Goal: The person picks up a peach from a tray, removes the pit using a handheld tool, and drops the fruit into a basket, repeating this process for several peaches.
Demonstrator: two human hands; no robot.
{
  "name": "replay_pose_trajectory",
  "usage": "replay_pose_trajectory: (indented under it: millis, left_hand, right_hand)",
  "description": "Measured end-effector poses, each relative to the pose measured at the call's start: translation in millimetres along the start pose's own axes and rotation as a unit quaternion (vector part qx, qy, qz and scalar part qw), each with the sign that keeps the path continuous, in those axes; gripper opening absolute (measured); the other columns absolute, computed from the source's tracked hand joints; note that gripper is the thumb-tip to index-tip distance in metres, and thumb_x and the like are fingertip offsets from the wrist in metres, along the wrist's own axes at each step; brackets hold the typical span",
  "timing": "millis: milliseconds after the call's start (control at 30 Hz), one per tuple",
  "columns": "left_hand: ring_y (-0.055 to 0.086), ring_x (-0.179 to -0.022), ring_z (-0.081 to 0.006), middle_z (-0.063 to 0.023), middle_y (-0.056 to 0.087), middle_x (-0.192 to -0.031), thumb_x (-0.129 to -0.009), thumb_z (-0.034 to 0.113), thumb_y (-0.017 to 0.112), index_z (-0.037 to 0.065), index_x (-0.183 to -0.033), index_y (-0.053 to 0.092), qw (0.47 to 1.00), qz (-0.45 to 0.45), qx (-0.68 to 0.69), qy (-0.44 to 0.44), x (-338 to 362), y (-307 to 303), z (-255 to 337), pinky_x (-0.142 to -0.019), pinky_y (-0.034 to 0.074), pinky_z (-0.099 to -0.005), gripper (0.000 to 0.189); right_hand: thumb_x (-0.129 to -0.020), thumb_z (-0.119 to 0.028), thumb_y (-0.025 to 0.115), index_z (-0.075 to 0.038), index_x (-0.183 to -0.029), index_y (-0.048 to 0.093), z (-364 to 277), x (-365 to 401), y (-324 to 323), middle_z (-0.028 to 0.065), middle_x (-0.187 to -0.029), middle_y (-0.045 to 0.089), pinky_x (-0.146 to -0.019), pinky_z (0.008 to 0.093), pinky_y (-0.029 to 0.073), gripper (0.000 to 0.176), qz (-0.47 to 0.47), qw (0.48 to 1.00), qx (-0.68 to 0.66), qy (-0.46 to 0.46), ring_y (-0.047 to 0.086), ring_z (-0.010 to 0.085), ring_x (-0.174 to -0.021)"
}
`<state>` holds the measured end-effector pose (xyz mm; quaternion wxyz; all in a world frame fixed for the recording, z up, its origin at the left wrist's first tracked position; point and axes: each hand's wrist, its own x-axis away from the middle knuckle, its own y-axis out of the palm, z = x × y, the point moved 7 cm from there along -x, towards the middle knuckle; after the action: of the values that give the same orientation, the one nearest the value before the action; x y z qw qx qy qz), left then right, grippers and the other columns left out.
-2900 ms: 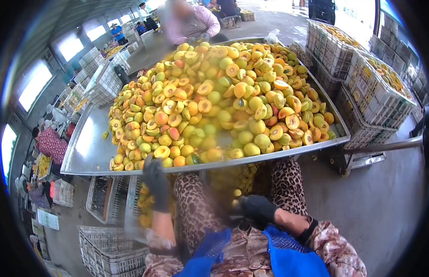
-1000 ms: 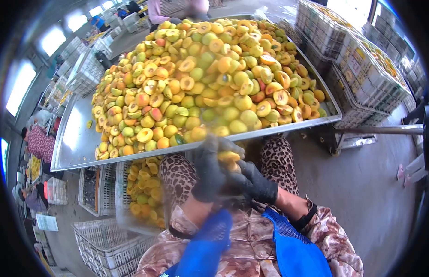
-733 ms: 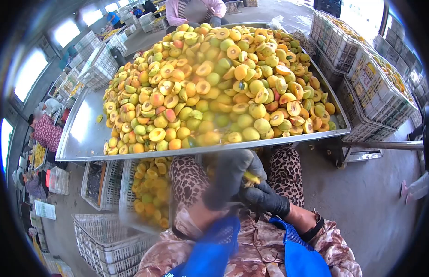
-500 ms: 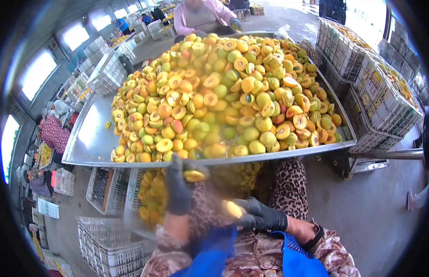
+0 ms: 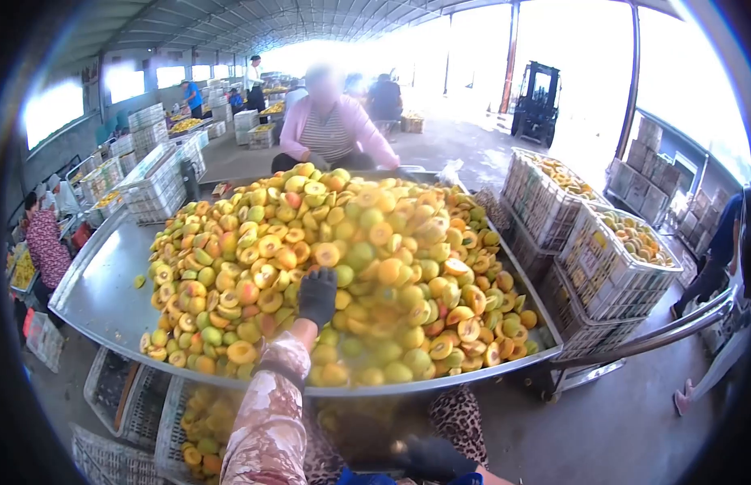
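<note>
A big heap of yellow-green and orange peaches [image 5: 262, 250], many of them cut in half, lies on a metal-topped table [image 5: 109, 275]. Stretched forward in a dark glove, my left hand [image 5: 318, 296] rests at the near middle of the heap. Its fingers curl down over the fruit, and whatever they hold is hidden. Low over my lap, below the table edge, my right hand [image 5: 436, 459] is gloved, blurred and closed. A small pale thing shows at its fingertips, too smeared to name. Beneath the table, a crate [image 5: 172, 424] contains more peaches [image 5: 204, 428].
Crates of fruit [image 5: 622, 250] are stacked against the table's right side, beside a metal rail [image 5: 642, 343]. Across the table sits a person in a pink top [image 5: 335, 133]. More crates [image 5: 109, 396] stand low on the left. A forklift [image 5: 537, 105] is farther back.
My view has tilted up. My left hand, which held a peach half near the table edge, has reached forward onto the heap. The yellow piece at my right hand is no longer clearly visible.
</note>
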<state>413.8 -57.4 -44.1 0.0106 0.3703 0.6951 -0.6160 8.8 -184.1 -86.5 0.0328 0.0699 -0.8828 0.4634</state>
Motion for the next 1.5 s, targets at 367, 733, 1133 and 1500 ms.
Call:
replay_pose_trajectory:
  millis: [367, 733, 1133, 1500]
  left_hand:
    - [0.072, -0.089, -0.0183, -0.0102, 0.072, -0.101, -0.098, 0.015, 0.066, -0.005, -0.115, 0.067, 0.49, -0.03, 0.854, -0.171, 98.5, -71.7, 36.6, -0.081, 0.061, -0.0319, 0.027]
    - [0.068, -0.092, -0.0208, -0.0146, 0.068, -0.106, -0.108, 0.028, 0.052, -0.002, -0.123, 0.06, 0.527, 0.004, 0.82, -0.226, 183.6, -197.0, 116.8, -0.08, 0.058, -0.0316, 0.034]
    - [0.066, -0.079, -0.0178, -0.01, 0.07, -0.084, -0.107, 0.031, 0.049, 0.0, -0.089, 0.069, 0.542, -0.03, 0.803, -0.248, 191.1, -198.7, 138.0, -0.077, 0.054, -0.0312, 0.041]
    - [0.065, -0.082, -0.0193, -0.011, 0.07, -0.087, -0.103, 0.023, 0.051, -0.001, -0.092, 0.068, 0.648, 0.115, 0.736, -0.157, 186.6, -256.7, 121.0, -0.08, 0.053, -0.0332, 0.031]
  right_hand:
    - [-0.097, -0.034, 0.066, -0.007, -0.118, 0.063, -25.8, -33.9, -46.7, 0.0244, -0.091, 0.069, -0.067, 0.0481, 0.056, 0.034, 0.109, 0.91, -0.379, -0.127, 0.071, 0.0432, -0.083]
    - [-0.095, -0.022, 0.065, 0.002, -0.12, 0.061, -37.4, -64.0, -30.7, 0.0247, -0.104, 0.07, -0.074, 0.0432, 0.056, 0.034, 0.099, 0.863, -0.492, -0.055, 0.07, 0.0372, -0.092]
    - [-0.106, -0.03, 0.053, -0.009, -0.105, 0.06, -31.1, -33.4, -6.0, -0.0037, -0.077, 0.055, -0.056, 0.0246, 0.04, 0.023, -0.002, 0.798, -0.602, -0.037, 0.049, 0.0063, -0.065]
    - [-0.103, -0.043, 0.059, -0.008, -0.117, 0.061, -65.3, -24.0, -23.5, -0.0059, -0.088, 0.057, -0.06, 0.0233, 0.043, 0.038, -0.021, 0.773, -0.624, -0.112, 0.054, 0.0067, -0.074]
